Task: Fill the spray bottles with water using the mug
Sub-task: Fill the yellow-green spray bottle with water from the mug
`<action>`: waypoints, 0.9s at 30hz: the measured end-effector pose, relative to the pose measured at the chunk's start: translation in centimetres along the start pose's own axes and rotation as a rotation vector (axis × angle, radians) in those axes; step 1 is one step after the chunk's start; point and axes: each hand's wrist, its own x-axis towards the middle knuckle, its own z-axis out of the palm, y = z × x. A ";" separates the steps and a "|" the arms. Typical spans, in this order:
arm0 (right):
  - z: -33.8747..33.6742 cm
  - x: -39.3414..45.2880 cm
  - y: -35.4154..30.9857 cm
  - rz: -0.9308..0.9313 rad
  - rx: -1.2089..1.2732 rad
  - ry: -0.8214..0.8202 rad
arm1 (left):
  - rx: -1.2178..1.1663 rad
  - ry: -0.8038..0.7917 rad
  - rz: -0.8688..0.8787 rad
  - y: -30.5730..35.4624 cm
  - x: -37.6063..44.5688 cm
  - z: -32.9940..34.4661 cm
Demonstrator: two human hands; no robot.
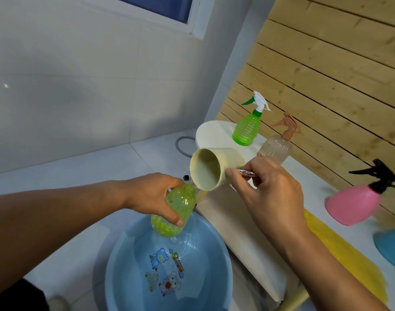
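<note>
My left hand [150,194] grips an uncapped yellow-green spray bottle [172,212], tilted, above a blue basin [115,261] holding water. My right hand [268,189] holds a cream mug [211,168] by its shiny handle. The mug is tipped on its side with its lip at the bottle's neck, and a thin stream of water runs from it into the bottle. Drops fall from the bottle's base into the basin.
On the white table [237,216] at the right stand a green spray bottle [247,129], a clear one with a tan head [276,148], a pink one with a black head [353,204] and part of a blue one [392,246]. A wooden slat wall is behind them. A grey hose [180,145] lies on the tiled floor.
</note>
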 end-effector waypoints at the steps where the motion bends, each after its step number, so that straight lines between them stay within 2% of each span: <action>1: 0.0 0.0 0.0 -0.003 -0.003 0.004 | 0.001 0.001 -0.001 0.0 0.0 0.0; 12: -0.5 -0.4 -0.2 -0.114 -0.143 0.072 | -0.010 -0.010 -0.009 0.3 0.4 0.4; 23: -1.0 -0.8 0.7 -0.372 -0.309 0.249 | 0.042 -0.021 -0.025 0.9 1.1 0.8; 27: -1.2 -0.7 1.2 -0.415 -0.341 0.276 | 0.063 -0.018 -0.039 1.1 1.3 1.1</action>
